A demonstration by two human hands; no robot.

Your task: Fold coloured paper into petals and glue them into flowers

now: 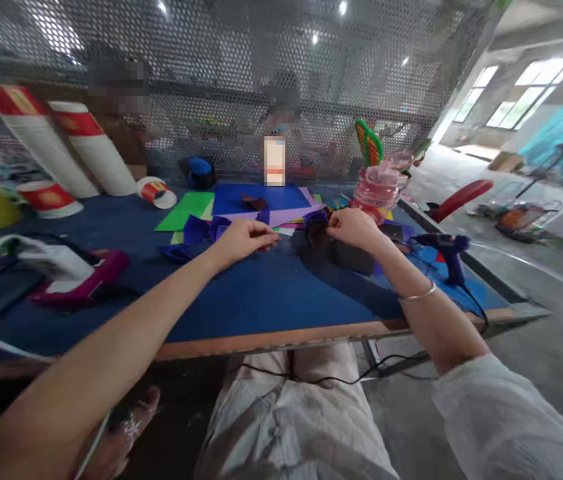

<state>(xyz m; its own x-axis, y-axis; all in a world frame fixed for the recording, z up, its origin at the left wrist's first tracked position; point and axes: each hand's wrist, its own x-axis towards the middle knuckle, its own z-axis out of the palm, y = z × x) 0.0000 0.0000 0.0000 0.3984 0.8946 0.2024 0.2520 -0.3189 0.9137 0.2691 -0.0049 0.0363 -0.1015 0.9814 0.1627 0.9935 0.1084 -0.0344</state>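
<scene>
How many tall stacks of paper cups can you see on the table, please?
2: one tall stack at the left rear, and a second stack just right of it. More may be hidden.

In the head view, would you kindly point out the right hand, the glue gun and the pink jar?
Right hand (pixel 355 229): head view, back of the hand.
Glue gun (pixel 452 248): head view, body above the grip.
Pink jar (pixel 375 192): head view, side wall.

This looks like a craft workshop in a roughly finished building. The blue tabletop (pixel 271 293) carries coloured sheets (pixel 181 212), a glue gun (pixel 454 257) at right and stacked paper cups (pixel 104 157) at left, beneath a perforated metal panel (pixel 336 87). Far right, large windows (pixel 511 115) stand beyond a bare concrete floor (pixel 536 280).
</scene>
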